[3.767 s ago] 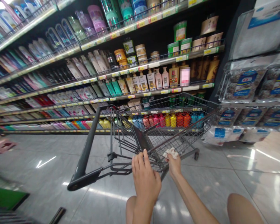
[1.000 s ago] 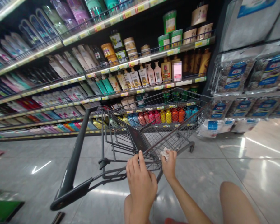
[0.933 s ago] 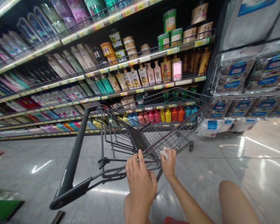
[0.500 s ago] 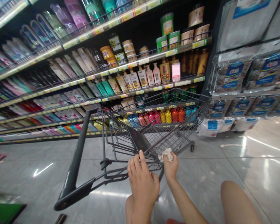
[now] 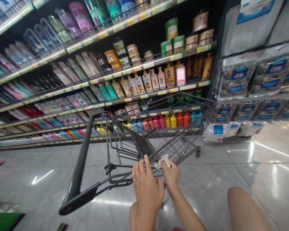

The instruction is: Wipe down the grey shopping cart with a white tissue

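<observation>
A dark grey shopping cart (image 5: 142,144) stands in front of me, its wire basket at the right and its thick handle (image 5: 80,160) at the left. My left hand (image 5: 148,184) lies over the cart's near side rail, palm down, fingers stretched forward and thumb apart. My right hand (image 5: 170,176) pinches a crumpled whitish cloth (image 5: 163,161) against the near edge of the basket, just right of my left hand. Part of the rail is hidden behind my hands. Inside the cart a dark flat panel (image 5: 141,142) shows.
Behind the cart run long shelves (image 5: 144,65) filled with bottles and jars. Packs of steel scourers (image 5: 237,78) hang at the right. My bare knee (image 5: 245,208) shows at the lower right, above shiny grey floor tiles (image 5: 231,179). A green panel (image 5: 6,220) lies at the lower left.
My right hand has moved left along the cart's edge with the cloth, closer to my left hand. My left hand stays in its place.
</observation>
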Demonstrator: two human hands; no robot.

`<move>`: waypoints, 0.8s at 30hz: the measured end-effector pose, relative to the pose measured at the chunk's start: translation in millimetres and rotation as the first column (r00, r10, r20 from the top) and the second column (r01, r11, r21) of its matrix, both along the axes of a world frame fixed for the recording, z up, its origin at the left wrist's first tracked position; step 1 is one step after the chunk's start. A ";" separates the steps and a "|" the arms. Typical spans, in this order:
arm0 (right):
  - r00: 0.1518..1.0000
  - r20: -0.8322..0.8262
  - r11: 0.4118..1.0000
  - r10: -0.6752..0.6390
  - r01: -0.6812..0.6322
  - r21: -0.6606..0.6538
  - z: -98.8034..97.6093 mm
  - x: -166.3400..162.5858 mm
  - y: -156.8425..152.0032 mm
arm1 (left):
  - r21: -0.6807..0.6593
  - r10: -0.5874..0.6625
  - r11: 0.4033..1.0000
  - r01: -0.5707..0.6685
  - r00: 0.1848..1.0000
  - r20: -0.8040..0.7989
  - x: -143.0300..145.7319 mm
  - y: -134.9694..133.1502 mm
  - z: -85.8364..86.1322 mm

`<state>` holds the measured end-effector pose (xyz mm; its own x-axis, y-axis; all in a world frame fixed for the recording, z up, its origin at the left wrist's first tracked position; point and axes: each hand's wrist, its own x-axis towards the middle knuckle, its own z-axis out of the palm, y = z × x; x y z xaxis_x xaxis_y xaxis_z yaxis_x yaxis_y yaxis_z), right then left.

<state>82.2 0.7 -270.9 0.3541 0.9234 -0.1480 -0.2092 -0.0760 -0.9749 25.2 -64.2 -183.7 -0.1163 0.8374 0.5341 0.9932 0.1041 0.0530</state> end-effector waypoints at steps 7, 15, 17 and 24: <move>0.985 -0.138 0.994 0.108 -0.110 -0.007 40.6 -3.0 -7.7 | 0.024 -0.001 1.000 0.000 1.000 0.024 -2.3 1.2 -2.6; 0.993 0.117 0.991 0.000 -0.016 0.135 43.7 -1.7 -21.4 | 0.062 -0.129 0.990 0.130 0.992 -0.014 -14.7 -5.5 -10.5; 0.976 0.196 0.965 -0.092 0.039 0.261 42.9 -1.9 -24.3 | 0.064 -0.130 0.989 0.130 0.992 -0.011 -15.4 -6.8 -11.0; 0.919 0.339 0.818 -0.202 -0.032 0.574 34.2 -3.8 -21.7 | 0.048 -0.109 0.993 0.107 0.994 0.031 -11.5 -7.8 -8.4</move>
